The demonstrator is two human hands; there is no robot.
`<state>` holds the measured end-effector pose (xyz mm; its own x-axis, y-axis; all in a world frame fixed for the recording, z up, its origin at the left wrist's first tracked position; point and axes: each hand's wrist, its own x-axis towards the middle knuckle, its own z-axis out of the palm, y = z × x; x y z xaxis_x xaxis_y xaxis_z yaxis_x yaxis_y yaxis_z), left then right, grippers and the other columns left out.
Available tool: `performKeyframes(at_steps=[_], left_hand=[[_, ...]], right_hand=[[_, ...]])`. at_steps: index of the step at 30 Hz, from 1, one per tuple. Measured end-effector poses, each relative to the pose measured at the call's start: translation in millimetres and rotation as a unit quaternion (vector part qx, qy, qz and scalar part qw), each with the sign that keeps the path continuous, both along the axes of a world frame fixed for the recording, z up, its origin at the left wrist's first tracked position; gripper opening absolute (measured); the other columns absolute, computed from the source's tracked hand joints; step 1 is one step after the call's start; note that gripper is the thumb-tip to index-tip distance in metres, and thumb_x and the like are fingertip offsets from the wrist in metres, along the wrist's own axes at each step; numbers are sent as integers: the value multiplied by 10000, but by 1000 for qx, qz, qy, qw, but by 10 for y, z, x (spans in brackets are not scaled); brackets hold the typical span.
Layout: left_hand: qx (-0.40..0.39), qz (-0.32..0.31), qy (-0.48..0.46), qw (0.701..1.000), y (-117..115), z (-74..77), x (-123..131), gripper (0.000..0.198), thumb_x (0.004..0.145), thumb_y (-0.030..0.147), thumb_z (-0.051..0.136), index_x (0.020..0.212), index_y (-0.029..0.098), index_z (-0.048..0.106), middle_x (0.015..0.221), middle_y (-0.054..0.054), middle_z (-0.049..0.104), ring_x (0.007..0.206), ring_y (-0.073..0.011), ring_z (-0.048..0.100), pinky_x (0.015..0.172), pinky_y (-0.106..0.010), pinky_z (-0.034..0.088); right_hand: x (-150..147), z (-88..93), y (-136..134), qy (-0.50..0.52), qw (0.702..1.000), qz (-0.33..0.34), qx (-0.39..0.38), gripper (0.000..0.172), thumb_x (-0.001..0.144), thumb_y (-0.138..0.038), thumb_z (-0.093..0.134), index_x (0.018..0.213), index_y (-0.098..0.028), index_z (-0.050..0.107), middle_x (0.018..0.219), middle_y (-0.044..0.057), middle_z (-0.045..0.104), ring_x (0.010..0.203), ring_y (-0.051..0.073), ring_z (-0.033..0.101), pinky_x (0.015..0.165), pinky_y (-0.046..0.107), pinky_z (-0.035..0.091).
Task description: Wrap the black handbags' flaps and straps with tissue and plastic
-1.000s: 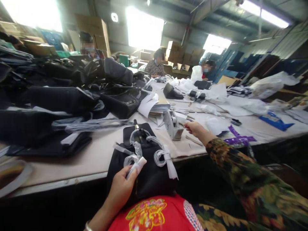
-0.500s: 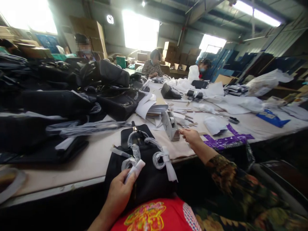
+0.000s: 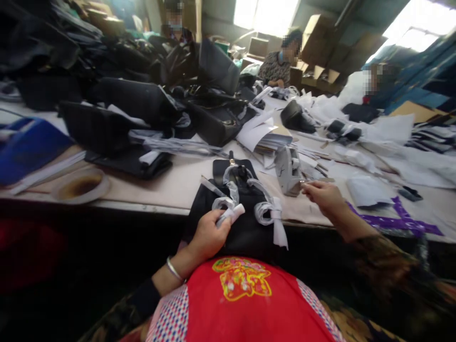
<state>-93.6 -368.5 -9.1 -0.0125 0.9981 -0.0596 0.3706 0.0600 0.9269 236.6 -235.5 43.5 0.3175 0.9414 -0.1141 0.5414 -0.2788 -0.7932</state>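
A black bag (image 3: 242, 228) lies at the table's front edge against the red apron (image 3: 245, 308). My left hand (image 3: 210, 232) is closed around a white wrapping strip (image 3: 233, 213) folded about a plastic-covered strap on the bag. Beside it, a second coiled strap (image 3: 263, 212) is bound with its own white strip (image 3: 280, 230). My right hand (image 3: 326, 197) pinches at the front edge of a grey tape dispenser (image 3: 285, 171); the tape itself is too small to see clearly.
Black bags (image 3: 135, 104) are heaped at left. Near them are a blue object (image 3: 32, 149) and a large tape roll (image 3: 103, 187). A paper stack (image 3: 272, 140) stands behind the dispenser. Purple tape (image 3: 402, 221) hangs at the right edge. Several co-workers (image 3: 276, 66) sit across the table.
The view has swung left and down, so things appear further right or higher. My left hand still grips the white strip, and my right hand stays at the dispenser.
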Motion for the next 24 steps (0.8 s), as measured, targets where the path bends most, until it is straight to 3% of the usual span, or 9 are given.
performKeyframes(at_steps=[3,5,8,11,14,24], left_hand=[[40,4,40,998,-7,-42,12,295,901,349,567,982,129,746,868,-78,715,762,-197,647,688,-288,492],[72,13,73,995,-19,-70,25,260,897,320,574,979,134,736,897,-91,711,809,-207,653,745,-306,511],[99,13,113,989,-45,-84,38,259,902,305,574,1027,129,717,940,-115,701,866,-233,657,803,-342,527],[116,1,145,983,-68,-64,35,277,915,312,556,1048,117,701,964,-141,684,888,-255,657,805,-361,537],[111,-3,182,977,-83,-38,28,258,922,329,545,987,126,692,940,-145,663,868,-261,654,773,-362,540],[115,-17,260,959,-108,-70,27,261,929,365,517,983,153,659,941,-131,616,787,-253,642,651,-346,520]], right_hand=[[-490,305,-364,69,990,116,31,245,746,-434,738,862,-219,750,739,56,693,578,152,521,520,284,385],[-904,431,-647,81,970,225,-29,271,765,-476,740,834,-214,759,720,44,687,594,145,533,545,272,390],[-1443,363,-943,94,939,313,-108,345,790,-500,699,638,-190,704,612,27,639,548,125,488,533,266,349],[-1700,93,-1007,98,941,302,-119,374,777,-488,687,566,-182,657,571,13,610,542,117,469,551,262,346],[-1739,-105,-962,84,950,274,-122,380,765,-489,680,549,-179,640,551,8,596,533,113,453,549,257,338],[-1792,-134,-974,141,951,180,-210,390,673,-506,784,548,-184,601,462,-21,515,399,74,353,397,231,204]])
